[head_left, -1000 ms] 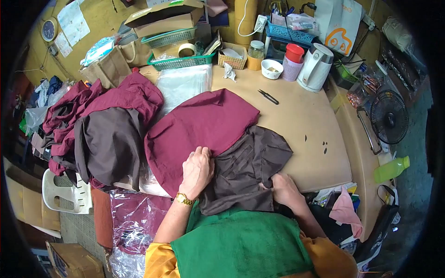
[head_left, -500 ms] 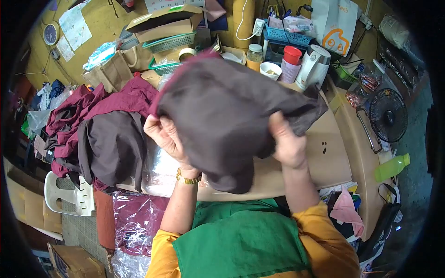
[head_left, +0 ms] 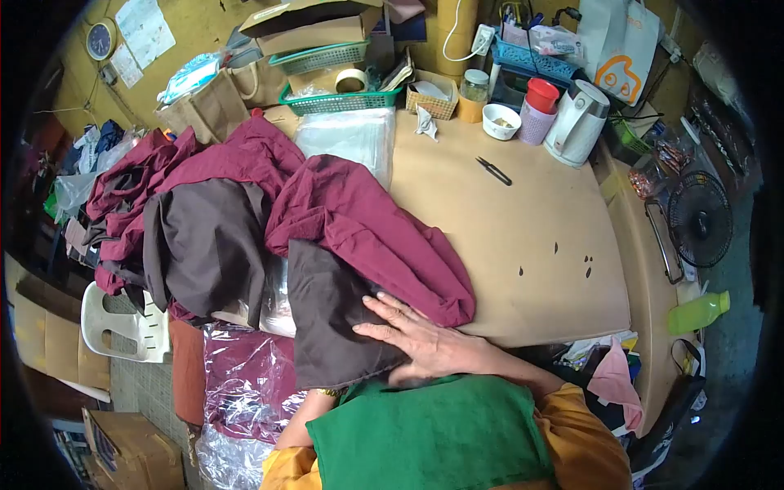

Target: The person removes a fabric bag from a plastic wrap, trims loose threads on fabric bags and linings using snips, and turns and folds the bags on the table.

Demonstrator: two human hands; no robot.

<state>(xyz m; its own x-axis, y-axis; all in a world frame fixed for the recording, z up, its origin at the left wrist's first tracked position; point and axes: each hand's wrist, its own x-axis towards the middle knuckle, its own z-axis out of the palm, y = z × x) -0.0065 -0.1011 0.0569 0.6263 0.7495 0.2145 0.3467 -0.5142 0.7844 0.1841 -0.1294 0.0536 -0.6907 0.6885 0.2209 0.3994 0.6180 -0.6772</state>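
A maroon and dark brown garment (head_left: pixel 384 245) lies over the table's front left part, with its dark panel (head_left: pixel 327 310) hanging toward my lap. My right hand (head_left: pixel 433 343) rests on that dark cloth, palm down, fingers spread. The left forearm (head_left: pixel 298 420), with a gold band at the wrist, goes in under the dark panel, so the cloth hides my left hand and its fingers. Left of this piece are a dark cloth (head_left: pixel 204 245) and more maroon fabric (head_left: pixel 237 155) in a pile.
Black thread snips (head_left: pixel 495 171) and several small dark scraps lie on the tabletop (head_left: pixel 506 220). At the back stand green baskets (head_left: pixel 343 100), a jar (head_left: pixel 474 95), a bowl (head_left: pixel 501 121) and a kettle (head_left: pixel 576 122). Plastic-wrapped maroon fabric (head_left: pixel 249 380) is at lower left.
The garment, held up in both hands before, has come down onto the table with more maroon showing. My left hand has gone under the cloth; the right has flattened on top. The snips are uncovered.
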